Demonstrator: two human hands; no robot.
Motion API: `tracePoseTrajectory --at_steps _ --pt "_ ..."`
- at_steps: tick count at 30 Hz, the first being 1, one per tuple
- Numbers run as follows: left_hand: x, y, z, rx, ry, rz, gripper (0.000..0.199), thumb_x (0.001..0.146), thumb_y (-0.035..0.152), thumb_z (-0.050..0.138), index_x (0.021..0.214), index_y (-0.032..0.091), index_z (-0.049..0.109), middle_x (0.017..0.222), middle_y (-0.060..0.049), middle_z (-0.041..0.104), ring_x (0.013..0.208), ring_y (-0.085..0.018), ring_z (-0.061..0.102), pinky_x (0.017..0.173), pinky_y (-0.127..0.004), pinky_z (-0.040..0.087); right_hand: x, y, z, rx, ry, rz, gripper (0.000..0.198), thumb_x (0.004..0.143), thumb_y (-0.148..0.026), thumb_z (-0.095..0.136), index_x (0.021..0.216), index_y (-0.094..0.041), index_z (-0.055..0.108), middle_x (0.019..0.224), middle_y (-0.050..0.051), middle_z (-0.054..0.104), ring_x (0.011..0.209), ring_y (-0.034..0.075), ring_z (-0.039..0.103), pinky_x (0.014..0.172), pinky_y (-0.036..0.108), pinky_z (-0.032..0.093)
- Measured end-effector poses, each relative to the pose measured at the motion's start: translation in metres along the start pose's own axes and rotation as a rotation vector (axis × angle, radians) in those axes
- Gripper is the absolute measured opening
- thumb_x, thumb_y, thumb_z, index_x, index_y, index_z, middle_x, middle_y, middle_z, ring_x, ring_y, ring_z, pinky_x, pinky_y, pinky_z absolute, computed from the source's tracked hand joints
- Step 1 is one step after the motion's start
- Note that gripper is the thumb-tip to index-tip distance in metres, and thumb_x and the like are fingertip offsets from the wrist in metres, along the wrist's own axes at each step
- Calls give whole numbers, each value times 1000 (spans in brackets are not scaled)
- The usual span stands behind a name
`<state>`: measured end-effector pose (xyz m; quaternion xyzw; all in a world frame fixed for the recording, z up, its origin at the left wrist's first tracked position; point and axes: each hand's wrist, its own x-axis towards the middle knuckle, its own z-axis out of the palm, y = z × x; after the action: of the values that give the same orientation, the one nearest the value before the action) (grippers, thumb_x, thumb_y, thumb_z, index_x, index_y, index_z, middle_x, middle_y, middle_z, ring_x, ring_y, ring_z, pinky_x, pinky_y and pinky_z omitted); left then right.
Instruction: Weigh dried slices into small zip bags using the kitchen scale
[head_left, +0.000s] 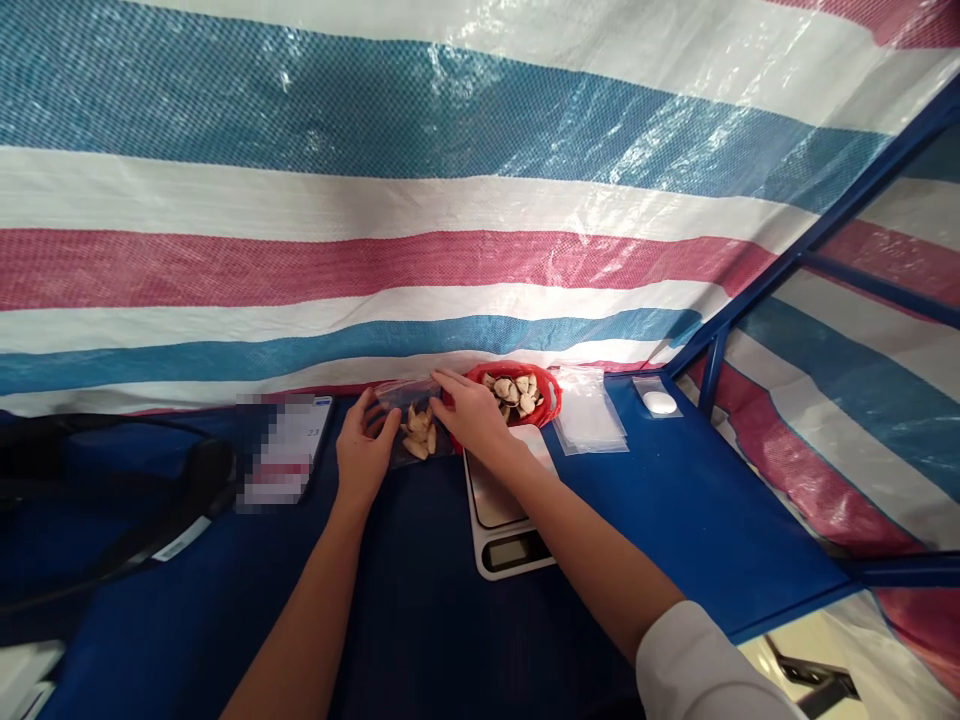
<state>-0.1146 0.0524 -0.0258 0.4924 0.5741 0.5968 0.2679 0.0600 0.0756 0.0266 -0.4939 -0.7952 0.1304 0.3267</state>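
Note:
A clear plastic bag [395, 394] lies on the blue table, with several tan, dried-looking pieces [419, 432] inside. My left hand [366, 436] has its fingers curled and thumb closed on the bag's left edge. At the bag's upper right edge, my right hand [474, 410] grips the plastic, its fingertips partly hidden. Right behind that hand sits an open red bag [551, 398] full of pale, dark-edged pieces resembling dried mushrooms [517, 393]. Under my right forearm is a white kitchen scale [487, 555] with a metal plate, partly covered by the arm.
A stack of clear plastic bags [589, 412] lies right of the red bag. Farther right is a white oval object [659, 402] on a small clear bag. A phone-like white item [289, 450] and a black strap [169, 490] lie left. Striped sheeting [375, 265] rises behind the table.

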Motion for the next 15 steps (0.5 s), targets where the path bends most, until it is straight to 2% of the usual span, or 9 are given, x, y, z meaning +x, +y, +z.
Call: tracePoseTrajectory --at_steps 2,4,7,11,15 --pt "-1 2 -2 103 32 136 58 84 40 68 136 17 57 135 -16 60 117 -28 65 98 -42 57 -14 0 -4 -51 -24 -78 41 98 -25 51 137 -21 62 152 8 53 119 23 67 102 33 54" --pt "-3 5 -3 230 60 312 47 88 38 65 130 19 63 132 -14 62 120 -28 63 104 -44 53 -27 1 -3 -100 -75 -182 40 101 -24 47 137 -22 62 149 8 56 127 22 62 104 31 53" --pt "-5 7 -4 349 -2 493 32 91 35 59 118 21 70 127 -12 67 122 -28 62 112 -46 47 -38 4 3 -166 -163 -315 41 101 -19 44 139 -19 60 144 10 60 138 21 53 108 33 50" --pt "-6 1 -3 397 -169 508 33 95 35 53 118 22 71 128 -11 68 120 -28 64 111 -47 48 -42 7 10 -241 -230 -358 43 100 -16 46 141 -16 57 149 14 55 140 24 50 106 38 53" --pt "-3 -6 -5 401 -221 466 39 96 39 51 126 21 68 134 -12 66 126 -29 61 113 -47 46 -40 9 14 -296 -242 -384 44 98 -20 51 142 -15 55 152 15 52 141 25 49 108 37 51"
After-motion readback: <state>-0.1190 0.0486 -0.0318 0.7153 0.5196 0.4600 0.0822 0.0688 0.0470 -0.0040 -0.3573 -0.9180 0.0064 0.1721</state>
